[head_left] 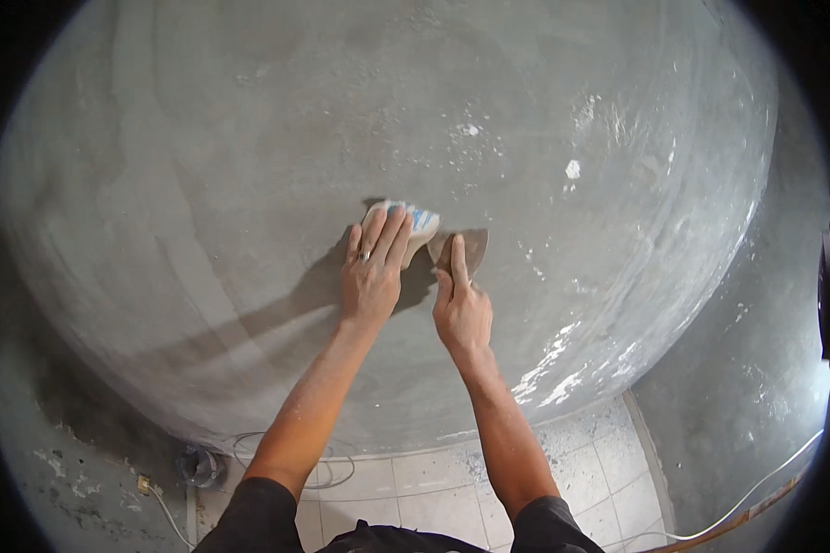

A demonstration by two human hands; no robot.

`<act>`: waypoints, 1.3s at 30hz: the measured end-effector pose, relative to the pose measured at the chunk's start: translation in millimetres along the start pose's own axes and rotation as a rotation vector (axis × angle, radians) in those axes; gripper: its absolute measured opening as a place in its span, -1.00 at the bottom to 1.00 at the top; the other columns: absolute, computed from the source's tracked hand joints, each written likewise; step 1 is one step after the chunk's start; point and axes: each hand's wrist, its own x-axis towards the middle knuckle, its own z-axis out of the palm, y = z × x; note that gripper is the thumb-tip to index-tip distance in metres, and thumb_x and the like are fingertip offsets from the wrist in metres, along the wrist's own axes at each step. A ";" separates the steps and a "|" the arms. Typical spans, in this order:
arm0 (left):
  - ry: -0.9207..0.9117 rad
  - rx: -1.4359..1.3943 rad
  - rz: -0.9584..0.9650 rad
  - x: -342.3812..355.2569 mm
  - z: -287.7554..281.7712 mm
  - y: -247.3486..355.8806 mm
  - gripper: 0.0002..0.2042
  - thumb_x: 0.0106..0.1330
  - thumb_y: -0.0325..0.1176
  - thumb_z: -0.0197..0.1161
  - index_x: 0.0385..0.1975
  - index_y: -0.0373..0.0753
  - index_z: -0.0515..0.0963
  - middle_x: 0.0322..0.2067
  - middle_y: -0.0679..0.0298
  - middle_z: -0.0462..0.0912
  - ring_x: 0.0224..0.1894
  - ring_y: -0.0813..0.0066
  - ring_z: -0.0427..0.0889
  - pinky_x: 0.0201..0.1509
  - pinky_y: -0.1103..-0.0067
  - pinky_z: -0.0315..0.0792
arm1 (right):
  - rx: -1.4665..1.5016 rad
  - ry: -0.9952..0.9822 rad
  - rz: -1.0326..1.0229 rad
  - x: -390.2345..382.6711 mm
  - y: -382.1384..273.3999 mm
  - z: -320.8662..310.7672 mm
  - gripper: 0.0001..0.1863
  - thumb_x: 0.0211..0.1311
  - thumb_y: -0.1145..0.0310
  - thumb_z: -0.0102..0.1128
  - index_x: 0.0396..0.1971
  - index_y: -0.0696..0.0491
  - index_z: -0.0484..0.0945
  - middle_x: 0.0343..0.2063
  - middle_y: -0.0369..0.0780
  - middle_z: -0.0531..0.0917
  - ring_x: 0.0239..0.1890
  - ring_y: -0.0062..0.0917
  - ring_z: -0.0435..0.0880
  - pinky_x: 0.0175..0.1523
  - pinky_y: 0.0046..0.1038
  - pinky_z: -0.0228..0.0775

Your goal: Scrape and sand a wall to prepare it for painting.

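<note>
A grey, smooth-faced wall (276, 138) with scattered white patches fills most of the view. My left hand (370, 286), with a ring on one finger, presses a white cloth-like piece with blue marks (422, 226) against it. The fingers lie long over this piece, which covers part of the wall; its exact material is hard to make out. Just right of it, my right hand (465, 313) grips a putty knife (475, 247), the index finger stretched along the blade. The blade lies against the wall, its left corner close to the white piece.
Below, the light tiled floor (433, 479) carries white flakes at the right. A dark container (201, 467) and a loop of thin grey cable (336, 475) sit at the lower left. A white cord (756, 486) runs along the lower right. A dark object (829, 295) stands at the right rim.
</note>
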 end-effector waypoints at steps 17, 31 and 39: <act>0.520 -0.115 0.011 80.7 -64.5 -83.9 -0.45 0.23 -0.66 0.18 0.29 -0.23 0.43 0.30 0.16 0.46 0.45 0.10 0.24 0.46 0.17 0.18 | -0.111 -0.004 -0.190 18.9 -28.0 5.7 -0.39 0.42 0.28 0.07 0.44 -0.22 0.19 -0.41 0.03 0.71 -0.49 -0.04 0.69 -0.46 -0.11 0.49; 0.280 -0.010 0.080 83.3 -54.5 -83.2 -0.58 0.28 -0.50 0.15 0.18 -0.19 0.54 0.26 0.24 0.51 0.38 0.27 0.37 0.43 0.28 0.23 | -0.141 0.005 -0.175 37.2 -67.2 -1.2 -0.41 0.43 0.22 0.05 0.43 -0.25 0.21 -0.49 0.06 0.68 -0.48 -0.01 0.69 -0.45 -0.08 0.48; 0.326 0.007 0.013 133.2 -62.6 -90.9 -0.60 0.31 -0.46 0.12 0.17 -0.22 0.54 0.27 0.22 0.49 0.43 0.25 0.30 0.42 0.26 0.24 | -0.142 0.097 -0.195 93.4 -114.2 -10.0 -0.43 0.45 0.13 -0.01 0.43 -0.26 0.21 -0.53 0.09 0.65 -0.49 0.01 0.68 -0.43 -0.01 0.47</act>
